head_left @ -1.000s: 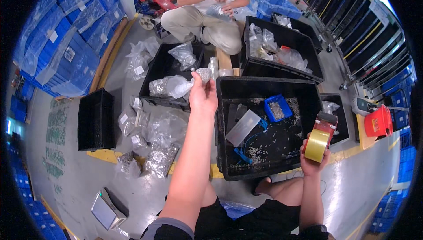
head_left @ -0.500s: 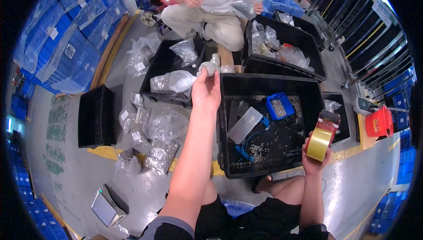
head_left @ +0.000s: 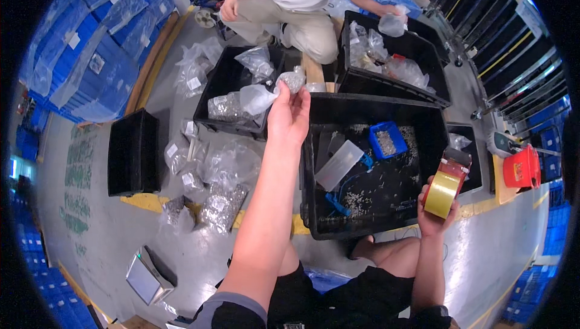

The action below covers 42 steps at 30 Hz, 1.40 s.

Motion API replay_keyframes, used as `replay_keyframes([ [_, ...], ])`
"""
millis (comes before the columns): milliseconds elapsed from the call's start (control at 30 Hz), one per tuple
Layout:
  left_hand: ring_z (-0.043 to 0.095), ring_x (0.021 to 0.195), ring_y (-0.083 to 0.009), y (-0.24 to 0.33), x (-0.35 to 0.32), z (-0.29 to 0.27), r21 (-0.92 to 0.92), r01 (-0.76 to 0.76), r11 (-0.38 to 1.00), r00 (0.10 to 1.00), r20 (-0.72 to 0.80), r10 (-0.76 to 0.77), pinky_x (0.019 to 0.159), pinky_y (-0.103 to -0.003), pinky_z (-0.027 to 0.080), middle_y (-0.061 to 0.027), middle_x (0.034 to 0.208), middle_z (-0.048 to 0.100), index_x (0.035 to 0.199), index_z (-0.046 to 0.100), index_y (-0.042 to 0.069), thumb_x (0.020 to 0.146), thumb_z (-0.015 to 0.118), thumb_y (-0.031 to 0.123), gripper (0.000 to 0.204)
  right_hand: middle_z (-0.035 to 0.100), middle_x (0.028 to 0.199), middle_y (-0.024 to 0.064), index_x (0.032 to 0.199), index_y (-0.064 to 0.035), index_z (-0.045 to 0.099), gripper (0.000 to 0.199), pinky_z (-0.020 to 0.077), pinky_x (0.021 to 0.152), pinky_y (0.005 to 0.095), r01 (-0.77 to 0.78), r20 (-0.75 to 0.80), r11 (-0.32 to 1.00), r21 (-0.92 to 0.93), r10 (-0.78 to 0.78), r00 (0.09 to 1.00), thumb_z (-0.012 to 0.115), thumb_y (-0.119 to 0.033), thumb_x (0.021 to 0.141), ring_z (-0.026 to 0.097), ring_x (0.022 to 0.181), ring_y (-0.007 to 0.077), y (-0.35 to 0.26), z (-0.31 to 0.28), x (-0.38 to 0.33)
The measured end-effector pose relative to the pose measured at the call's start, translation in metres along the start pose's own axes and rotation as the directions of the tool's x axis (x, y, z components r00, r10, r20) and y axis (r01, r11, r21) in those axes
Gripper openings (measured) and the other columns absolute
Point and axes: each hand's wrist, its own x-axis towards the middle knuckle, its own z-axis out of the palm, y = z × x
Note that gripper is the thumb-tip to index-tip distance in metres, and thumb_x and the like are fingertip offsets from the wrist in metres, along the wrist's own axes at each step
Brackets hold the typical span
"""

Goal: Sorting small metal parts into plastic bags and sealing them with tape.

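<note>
My left hand [head_left: 288, 114] reaches far forward, its thumb and fingers closed on the lower end of a small clear plastic bag [head_left: 293, 80] packed with little grey pieces. It is held up between two black crates, near the right edge of the left crate [head_left: 228, 122]. In my right hand [head_left: 434, 217] is a red tape dispenser [head_left: 457, 161] with a wide roll of yellowish tape [head_left: 441, 196]. That hand stays beside the right edge of the large black crate [head_left: 377, 227]. Inside this crate are a blue tray [head_left: 387, 140] of small pieces, a translucent box [head_left: 339, 166] and loose bits.
Opposite me a person [head_left: 302, 3] crouches, one hand holding a clear bag [head_left: 393, 25] over another black crate [head_left: 396, 87]. Filled bags [head_left: 222, 207] lie on the floor at left, near an upright black crate [head_left: 133, 154] and a scale [head_left: 146, 277]. A red bucket [head_left: 521, 168] stands at right.
My left hand has shifted slightly to the right with the bag. The other person has swung their bag right, over the far crate, and lowered the other hand to a knee.
</note>
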Motion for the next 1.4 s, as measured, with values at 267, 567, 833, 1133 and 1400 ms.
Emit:
replay_keyframes([
  [267, 0.059, 0.088, -0.0160, -0.001, -0.004, 0.004, -0.003, -0.019, 1.000, 0.981, 0.191, 0.019, 0.082, -0.029, 0.053, -0.0056, 0.099, 0.061, 0.108, 0.059, 0.005, 0.095, 0.058, 0.035, 0.033, 0.044, 0.137, 0.0212, 0.143, -0.0023, 0.033, 0.071, 0.0479, 0.095, 0.0461, -0.054, 0.078, 0.998, 0.026, 0.052, 0.996, 0.062, -0.028, 0.083, 0.052, 0.114, 0.0358, -0.001, -0.005, 0.002],
  [567, 0.058, 0.078, -0.0144, -0.001, -0.005, 0.007, -0.029, 0.010, 1.000, 0.975, 0.223, -0.003, 0.075, -0.028, 0.053, -0.0035, 0.091, 0.061, 0.101, 0.060, 0.006, 0.093, 0.057, 0.044, 0.039, 0.044, 0.138, 0.0218, 0.144, -0.0020, 0.032, 0.071, 0.0465, 0.096, 0.0482, -0.076, 0.153, 0.996, 0.050, 0.067, 0.986, 0.061, -0.027, 0.083, 0.051, 0.114, 0.0370, -0.002, -0.007, 0.005],
  [833, 0.058, 0.073, -0.0154, 0.000, -0.002, 0.003, -0.027, 0.029, 0.999, 0.966, 0.256, -0.021, 0.071, -0.029, 0.054, -0.0047, 0.088, 0.060, 0.099, 0.060, 0.006, 0.093, 0.057, 0.045, 0.040, 0.042, 0.138, 0.0223, 0.143, -0.0008, 0.031, 0.074, 0.0468, 0.096, 0.0465, -0.065, 0.152, 0.998, 0.019, 0.062, 0.986, 0.064, -0.029, 0.083, 0.051, 0.113, 0.0357, -0.002, -0.003, 0.006],
  [1133, 0.060, 0.085, -0.0187, -0.004, -0.005, 0.008, 0.019, -0.006, 1.000, 0.991, 0.134, 0.003, 0.077, -0.032, 0.055, -0.0068, 0.097, 0.061, 0.107, 0.059, 0.005, 0.095, 0.057, 0.038, 0.035, 0.043, 0.137, 0.0215, 0.143, -0.0007, 0.031, 0.074, 0.0473, 0.093, 0.0445, -0.032, 0.119, 0.999, -0.024, 0.035, 0.992, 0.065, -0.029, 0.083, 0.052, 0.109, 0.0339, -0.002, 0.001, 0.003],
  [1400, 0.058, 0.083, -0.0194, 0.001, -0.006, 0.009, -0.024, -0.015, 1.000, 0.994, 0.108, 0.017, 0.077, -0.033, 0.056, -0.0094, 0.095, 0.058, 0.104, 0.058, 0.002, 0.096, 0.058, 0.033, 0.031, 0.046, 0.130, 0.0198, 0.141, 0.0003, 0.033, 0.071, 0.0472, 0.090, 0.0421, -0.027, 0.045, 0.999, -0.021, 0.028, 0.999, 0.062, -0.025, 0.081, 0.049, 0.100, 0.0288, 0.002, 0.013, 0.002],
])
